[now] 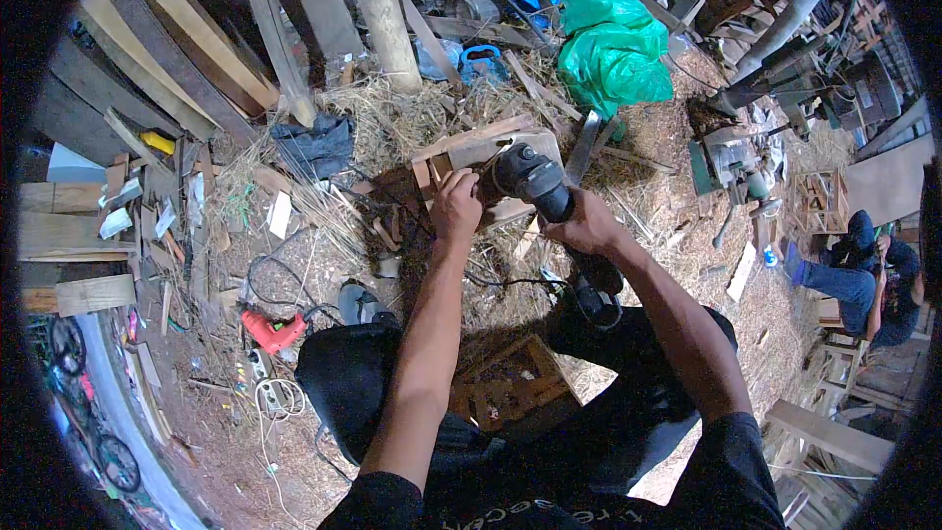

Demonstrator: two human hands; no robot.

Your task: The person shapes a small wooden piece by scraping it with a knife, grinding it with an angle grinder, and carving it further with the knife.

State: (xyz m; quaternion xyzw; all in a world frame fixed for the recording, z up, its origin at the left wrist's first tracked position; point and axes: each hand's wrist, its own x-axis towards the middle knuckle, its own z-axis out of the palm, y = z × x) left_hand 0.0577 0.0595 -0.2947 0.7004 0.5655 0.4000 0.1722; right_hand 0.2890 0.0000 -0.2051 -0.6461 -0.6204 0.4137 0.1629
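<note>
My right hand (pixel 591 223) is wrapped round the body of a black angle grinder (pixel 542 186). The tool's head lies over a light wooden piece (pixel 476 149) in front of me, and its working face is hidden. My left hand (pixel 456 206) grips the near left side of that wooden piece with curled fingers, close beside the grinder's head. A dark cable (pixel 515 283) runs across the ground below my hands.
A red power tool (pixel 273 330) and a white power strip (pixel 280 395) lie to the left. Boards (pixel 147 49) lean at upper left. A green plastic bag (pixel 616 49) sits ahead. Another person (pixel 873 280) sits at far right, near a machine (pixel 736 162). Straw and shavings cover the ground.
</note>
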